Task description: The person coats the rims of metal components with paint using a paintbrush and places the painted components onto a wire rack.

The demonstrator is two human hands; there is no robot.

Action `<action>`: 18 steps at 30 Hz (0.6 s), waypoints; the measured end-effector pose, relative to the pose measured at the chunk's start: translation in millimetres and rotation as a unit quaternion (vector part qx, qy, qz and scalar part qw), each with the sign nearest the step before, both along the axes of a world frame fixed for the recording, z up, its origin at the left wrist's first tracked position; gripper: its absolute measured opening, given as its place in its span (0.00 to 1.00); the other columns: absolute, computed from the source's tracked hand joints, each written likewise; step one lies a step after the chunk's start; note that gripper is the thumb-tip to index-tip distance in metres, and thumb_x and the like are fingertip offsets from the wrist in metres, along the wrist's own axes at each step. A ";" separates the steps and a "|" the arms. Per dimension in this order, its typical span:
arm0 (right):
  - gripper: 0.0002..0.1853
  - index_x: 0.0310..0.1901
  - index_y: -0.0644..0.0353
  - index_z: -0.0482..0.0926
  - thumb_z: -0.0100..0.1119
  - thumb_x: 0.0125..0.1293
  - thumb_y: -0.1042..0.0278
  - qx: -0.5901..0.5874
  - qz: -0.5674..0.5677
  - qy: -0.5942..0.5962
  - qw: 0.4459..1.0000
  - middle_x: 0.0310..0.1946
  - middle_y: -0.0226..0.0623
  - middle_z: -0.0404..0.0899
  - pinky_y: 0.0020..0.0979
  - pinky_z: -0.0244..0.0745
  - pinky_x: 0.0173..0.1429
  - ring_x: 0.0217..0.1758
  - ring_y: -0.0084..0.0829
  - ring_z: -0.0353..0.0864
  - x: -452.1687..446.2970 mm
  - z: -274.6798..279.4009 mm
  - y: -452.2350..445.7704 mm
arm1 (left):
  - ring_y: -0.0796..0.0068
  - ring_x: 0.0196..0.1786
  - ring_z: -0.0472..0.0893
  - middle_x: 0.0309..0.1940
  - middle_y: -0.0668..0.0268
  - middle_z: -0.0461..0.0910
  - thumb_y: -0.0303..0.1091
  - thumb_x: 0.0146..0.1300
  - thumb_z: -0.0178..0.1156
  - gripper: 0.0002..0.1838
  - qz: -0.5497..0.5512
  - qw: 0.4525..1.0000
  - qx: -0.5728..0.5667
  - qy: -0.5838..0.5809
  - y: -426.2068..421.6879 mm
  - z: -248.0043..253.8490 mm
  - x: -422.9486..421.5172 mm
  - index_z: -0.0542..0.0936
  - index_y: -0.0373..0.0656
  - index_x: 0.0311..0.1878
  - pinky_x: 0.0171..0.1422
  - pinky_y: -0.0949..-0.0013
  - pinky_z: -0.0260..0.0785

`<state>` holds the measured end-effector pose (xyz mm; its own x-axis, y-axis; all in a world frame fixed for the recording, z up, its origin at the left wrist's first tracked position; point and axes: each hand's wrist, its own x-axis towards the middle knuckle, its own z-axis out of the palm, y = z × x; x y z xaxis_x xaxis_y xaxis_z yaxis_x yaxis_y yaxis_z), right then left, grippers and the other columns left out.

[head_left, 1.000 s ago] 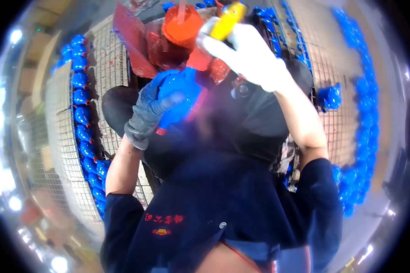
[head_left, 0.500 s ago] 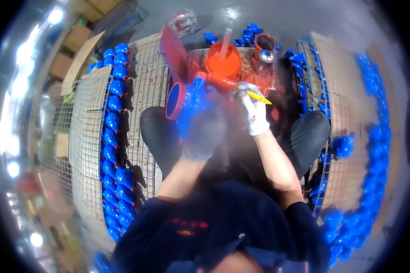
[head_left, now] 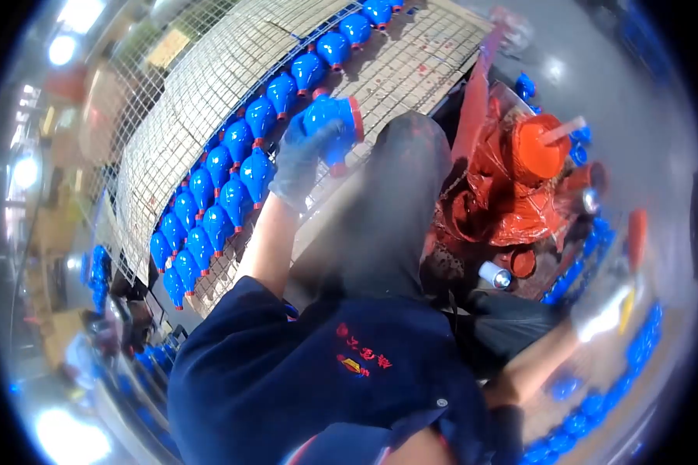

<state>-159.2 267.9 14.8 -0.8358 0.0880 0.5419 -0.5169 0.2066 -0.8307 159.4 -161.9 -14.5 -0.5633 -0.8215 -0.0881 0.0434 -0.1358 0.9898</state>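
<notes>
My left hand [head_left: 296, 164], in a grey glove, grips a blue-painted valve body [head_left: 330, 118] with red rims. It is over the wire mesh rack, beside the rows of blue fittings [head_left: 257, 173]. Far to the right, my right hand [head_left: 602, 311] wears a whitish glove and is closed around a paintbrush [head_left: 637, 240] with a yellow handle and red-covered bristles. That hand is blurred, near the blue pieces at the right. A container of bright red paint [head_left: 537, 155] with a stick [head_left: 563, 130] standing in it lies between the two hands, beyond my knees.
The wire mesh rack [head_left: 411, 66] extends along the left side. Red-smeared plastic [head_left: 520, 217] surrounds the paint container. A spray can [head_left: 494, 274] lies near my right leg. More blue fittings [head_left: 593, 403] line the lower right.
My view has turned left. The valve body has gone from in front of me to above the left rack. My right hand has drawn apart from it with the brush, out to the right.
</notes>
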 end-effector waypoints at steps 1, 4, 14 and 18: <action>0.14 0.54 0.68 0.76 0.55 0.79 0.63 -0.033 -0.004 -0.003 0.999 0.43 0.44 0.82 0.35 0.78 0.55 0.45 0.34 0.82 4.4 -3.1 2.8 | 0.61 0.63 0.80 0.61 0.55 0.80 0.58 0.48 0.82 0.52 0.103 0.948 -0.141 -0.265 -12.5 -10.1 13.6 0.71 0.36 0.71 0.67 0.58 0.75; 0.12 0.53 0.68 0.76 0.58 0.77 0.67 0.009 0.009 0.013 1.000 0.43 0.43 0.81 0.36 0.76 0.56 0.47 0.34 0.80 16.9 -8.5 12.0 | 0.50 0.63 0.79 0.61 0.49 0.79 0.56 0.38 0.84 0.53 0.120 0.834 -0.270 -0.466 -38.3 -44.3 41.0 0.74 0.41 0.68 0.67 0.53 0.74; 0.10 0.49 0.69 0.82 0.61 0.74 0.70 0.147 0.036 0.251 0.956 0.40 0.40 0.85 0.38 0.80 0.54 0.47 0.37 0.84 42.6 34.0 20.2 | 0.45 0.65 0.74 0.59 0.47 0.79 0.62 0.42 0.78 0.49 0.089 0.673 -0.366 -0.636 -84.1 -77.7 65.1 0.77 0.45 0.66 0.72 0.47 0.66; 0.12 0.47 0.64 0.86 0.66 0.62 0.72 0.280 -0.066 0.250 0.925 0.45 0.45 0.86 0.42 0.79 0.57 0.50 0.43 0.84 46.9 39.1 60.9 | 0.40 0.66 0.76 0.63 0.41 0.77 0.68 0.49 0.72 0.51 0.032 0.640 -0.385 -0.664 -86.6 -70.0 64.9 0.75 0.34 0.66 0.68 0.48 0.70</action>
<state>-112.3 328.8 53.9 -0.4709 -0.2398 0.8489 -0.7469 0.6204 -0.2391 224.2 -248.5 -84.5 -0.3751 -0.9270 -0.0094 -0.9246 0.3748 -0.0681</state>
